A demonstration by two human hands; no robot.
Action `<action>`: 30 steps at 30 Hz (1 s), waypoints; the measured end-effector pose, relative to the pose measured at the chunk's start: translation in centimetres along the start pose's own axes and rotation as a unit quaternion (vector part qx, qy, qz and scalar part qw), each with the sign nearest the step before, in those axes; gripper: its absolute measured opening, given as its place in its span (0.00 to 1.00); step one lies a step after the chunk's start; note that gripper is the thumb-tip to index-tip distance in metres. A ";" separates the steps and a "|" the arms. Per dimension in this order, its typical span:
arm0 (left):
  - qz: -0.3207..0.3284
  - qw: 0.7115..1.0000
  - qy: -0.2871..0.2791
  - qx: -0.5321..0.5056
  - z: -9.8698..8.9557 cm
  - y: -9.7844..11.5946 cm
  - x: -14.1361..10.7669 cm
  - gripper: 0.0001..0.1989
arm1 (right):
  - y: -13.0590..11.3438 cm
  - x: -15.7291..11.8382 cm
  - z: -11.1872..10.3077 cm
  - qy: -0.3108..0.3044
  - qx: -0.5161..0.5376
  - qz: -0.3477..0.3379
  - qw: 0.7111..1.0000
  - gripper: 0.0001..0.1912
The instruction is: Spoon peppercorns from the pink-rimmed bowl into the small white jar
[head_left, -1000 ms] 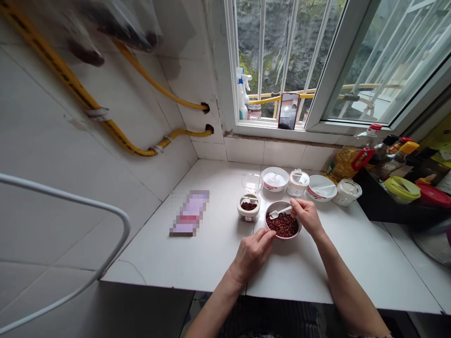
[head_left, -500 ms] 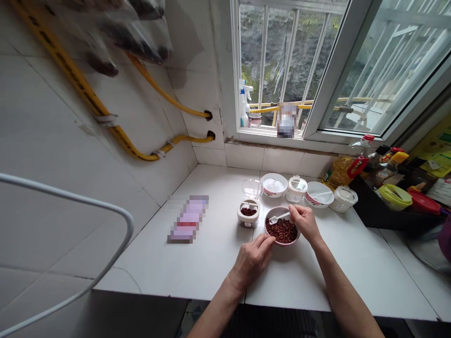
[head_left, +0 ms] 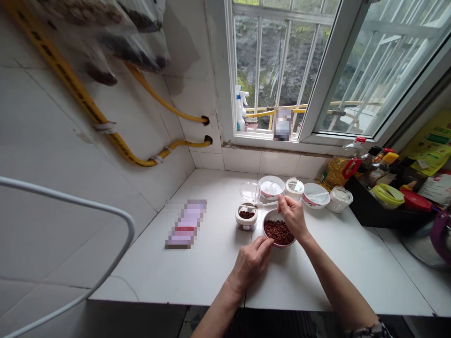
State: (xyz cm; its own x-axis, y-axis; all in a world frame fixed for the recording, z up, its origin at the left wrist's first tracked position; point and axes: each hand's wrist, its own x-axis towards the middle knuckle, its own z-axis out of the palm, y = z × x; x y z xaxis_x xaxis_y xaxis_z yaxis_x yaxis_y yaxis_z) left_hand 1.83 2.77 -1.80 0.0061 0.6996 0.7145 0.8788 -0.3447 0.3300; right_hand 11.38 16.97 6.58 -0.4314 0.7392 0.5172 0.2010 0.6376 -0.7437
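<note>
My right hand [head_left: 291, 216] pinches the handle of a small white spoon [head_left: 267, 204], held above the bowl with its tip near the open jar. Whether the spoon carries anything I cannot make out. My left hand [head_left: 252, 263] grips the near-left rim of a bowl [head_left: 265, 217] standing on the counter. Dark red peppercorn-like grains [head_left: 280, 232] cover the bowl's inside. Left of the bowl stands a small clear jar [head_left: 246, 222] with a white rim, holding the same grains. Its transparent lid [head_left: 250, 190] is tipped back behind it.
Behind are a bowl of white powder [head_left: 271, 185], a lidded white jar [head_left: 294, 187], a bowl with a white spoon [head_left: 316, 195] and another white jar [head_left: 340, 199]. An oil bottle [head_left: 338, 168] stands by a black rack [head_left: 364, 204]. A blurred purple item [head_left: 186, 225] lies left.
My right hand has lifted the spoon out of the grains and moved it up and left toward the jar. The left hand stays at the bowl's rim. The view has shifted slightly.
</note>
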 end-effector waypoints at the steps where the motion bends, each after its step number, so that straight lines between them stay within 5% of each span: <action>1: 0.002 1.000 -0.001 0.002 0.0 0.0 0.0 0.12 | -0.4 0.0 0.4 0.003 -0.039 -0.041 0.998 0.25; 4: 0.008 1.000 0.006 0.005 0.2 -0.1 0.0 0.11 | -1.3 -0.1 1.4 -0.034 -0.139 -0.170 0.975 0.21; 7: 0.008 1.000 0.016 0.004 0.2 -0.1 0.0 0.11 | -1.5 -0.3 1.2 -0.052 -0.164 -0.226 0.959 0.20; 11: 0.017 1.000 0.013 0.003 0.0 0.0 0.1 0.12 | -0.2 -0.1 -1.1 -0.001 -0.151 -0.195 0.969 0.22; 15: 0.012 1.000 0.010 0.000 0.0 0.0 0.1 0.12 | 2.0 -0.5 -3.0 -0.013 -0.190 -0.172 0.966 0.23; 21: 0.016 1.000 0.014 0.000 0.1 -0.1 0.1 0.12 | 3.3 -1.8 -2.3 -0.083 -0.198 -0.161 0.963 0.22; 30: 0.015 1.000 0.017 -0.002 0.1 0.0 0.1 0.12 | 4.3 -1.9 -2.4 -0.067 -0.158 -0.110 0.979 0.24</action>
State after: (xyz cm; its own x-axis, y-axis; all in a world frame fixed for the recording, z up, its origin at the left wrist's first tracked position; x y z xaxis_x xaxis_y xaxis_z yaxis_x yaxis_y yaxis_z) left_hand 1.81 2.93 -1.74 0.0160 0.6676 0.7444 0.8761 -0.3682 0.3114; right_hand 15.18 18.85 3.46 -0.6030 0.5539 0.5741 0.3424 0.8297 -0.4409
